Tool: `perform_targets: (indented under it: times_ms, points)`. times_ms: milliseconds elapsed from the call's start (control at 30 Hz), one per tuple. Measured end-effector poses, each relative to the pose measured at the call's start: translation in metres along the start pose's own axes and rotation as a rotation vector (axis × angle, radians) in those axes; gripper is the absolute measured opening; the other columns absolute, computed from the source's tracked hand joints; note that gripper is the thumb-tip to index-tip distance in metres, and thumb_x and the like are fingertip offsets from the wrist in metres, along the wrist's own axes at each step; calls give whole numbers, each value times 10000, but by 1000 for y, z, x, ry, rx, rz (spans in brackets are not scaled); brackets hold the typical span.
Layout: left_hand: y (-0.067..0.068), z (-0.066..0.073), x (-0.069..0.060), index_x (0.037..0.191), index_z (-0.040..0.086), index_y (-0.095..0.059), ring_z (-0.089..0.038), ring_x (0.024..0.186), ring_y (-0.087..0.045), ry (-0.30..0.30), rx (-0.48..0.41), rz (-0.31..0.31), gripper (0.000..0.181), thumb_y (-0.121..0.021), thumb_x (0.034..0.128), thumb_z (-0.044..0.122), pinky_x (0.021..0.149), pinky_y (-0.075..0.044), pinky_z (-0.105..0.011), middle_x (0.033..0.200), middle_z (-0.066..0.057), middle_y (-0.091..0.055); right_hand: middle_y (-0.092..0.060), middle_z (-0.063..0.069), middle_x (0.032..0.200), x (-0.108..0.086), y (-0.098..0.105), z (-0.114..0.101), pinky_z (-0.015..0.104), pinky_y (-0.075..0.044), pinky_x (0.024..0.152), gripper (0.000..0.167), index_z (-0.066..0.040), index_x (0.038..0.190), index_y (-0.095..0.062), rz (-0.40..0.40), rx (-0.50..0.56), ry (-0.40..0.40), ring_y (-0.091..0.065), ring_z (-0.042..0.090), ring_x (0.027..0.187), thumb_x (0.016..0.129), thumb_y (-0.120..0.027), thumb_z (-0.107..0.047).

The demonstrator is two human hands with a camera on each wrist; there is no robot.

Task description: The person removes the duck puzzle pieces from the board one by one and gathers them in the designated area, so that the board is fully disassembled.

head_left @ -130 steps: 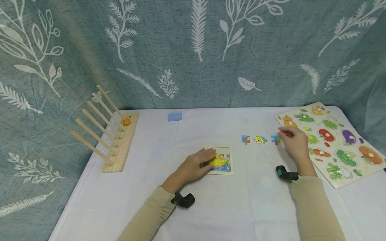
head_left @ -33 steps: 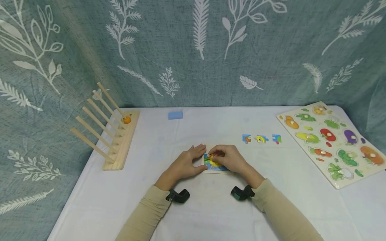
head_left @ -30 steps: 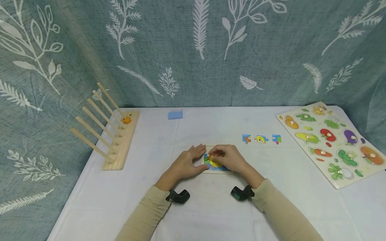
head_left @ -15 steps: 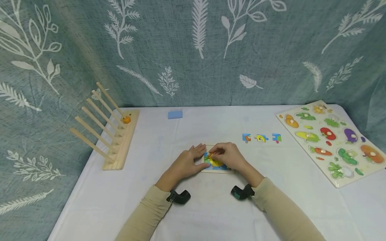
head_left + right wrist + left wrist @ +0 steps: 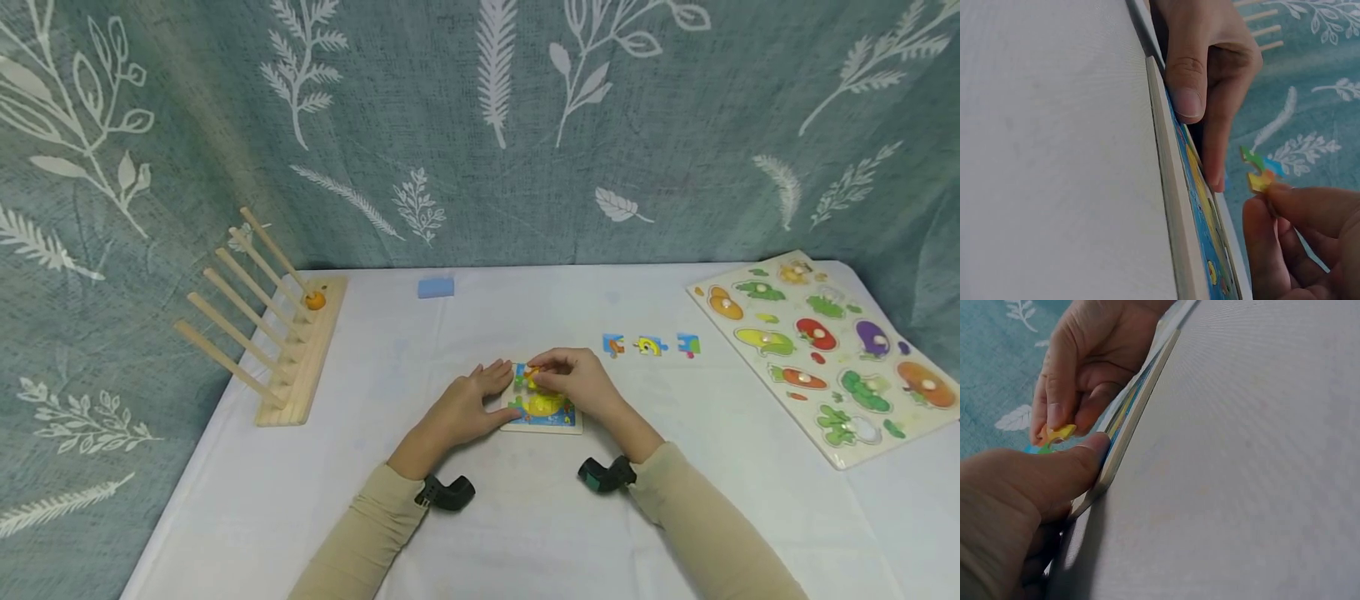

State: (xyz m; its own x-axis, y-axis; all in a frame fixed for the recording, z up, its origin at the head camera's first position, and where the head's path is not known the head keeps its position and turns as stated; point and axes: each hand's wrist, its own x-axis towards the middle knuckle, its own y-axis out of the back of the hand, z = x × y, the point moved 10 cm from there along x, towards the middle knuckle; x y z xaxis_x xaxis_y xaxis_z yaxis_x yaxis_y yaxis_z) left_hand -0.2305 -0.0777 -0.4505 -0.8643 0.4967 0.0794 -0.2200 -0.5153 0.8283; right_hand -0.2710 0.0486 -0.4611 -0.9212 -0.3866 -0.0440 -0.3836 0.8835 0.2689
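A small wooden jigsaw puzzle board (image 5: 543, 430) with a blue and yellow picture lies on the white cloth. My left hand (image 5: 459, 410) rests on its left side, thumb and forefinger spread along the board. Over the upper part of the board, my right hand (image 5: 583, 385) pinches a jigsaw piece (image 5: 1262, 178) between thumb and fingers. Yellow, green, blue and orange show on that piece, which is raised clear of the board in both wrist views. Part of the picture is hidden behind the hands.
Three loose jigsaw pieces (image 5: 649, 345) lie in a row right of the board. A vegetable peg puzzle (image 5: 817, 375) is at the far right. At the left stands a wooden peg rack (image 5: 307, 367) with an orange bead (image 5: 315, 301). A blue block (image 5: 436, 287) lies at the back.
My right hand came from the loose pieces at the right to the board. In the last half second it has risen slightly with the jigsaw piece, uncovering more picture. My left hand stays put.
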Motion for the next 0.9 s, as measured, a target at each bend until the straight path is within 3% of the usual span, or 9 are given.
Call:
perform_targets:
  times_ms: [300, 533, 733, 900]
  points:
    - [-2, -1, -1, 1345, -4, -493, -235, 1351, -404, -6, -16, 18, 671, -722, 832, 363, 1163, -274, -406, 1412, -108, -466, -688, 134, 973, -5, 14, 2, 240, -577, 684, 257, -1, 1098, -676, -2, 19, -57, -675, 146, 799, 873, -681, -126]
    - [-3, 0, -1, 1334, -23, -497, -228, 1352, -404, 0, -28, 27, 675, -734, 823, 349, 1169, -261, -392, 1415, -112, -460, -704, 141, 1008, -16, 50, 10, 215, -570, 711, 256, 4, 1105, -678, 46, -28, -105, -670, 93, 812, 890, -661, -134]
    - [-2, -1, -2, 1333, -19, -500, -227, 1351, -406, 2, -8, 36, 674, -734, 821, 352, 1169, -262, -381, 1417, -104, -460, -618, 254, 1191, -34, 85, 24, 232, -586, 756, 306, 91, 1160, -624, 105, 23, -138, -660, 6, 816, 901, -633, -71]
    - [0, -2, -2, 1328, -19, -507, -233, 1347, -414, 1, -3, 45, 670, -735, 820, 353, 1168, -264, -373, 1412, -104, -471, -579, 232, 1276, -43, 104, 34, 186, -571, 755, 334, 60, 1180, -631, 173, -20, -176, -631, -46, 824, 905, -645, -131]
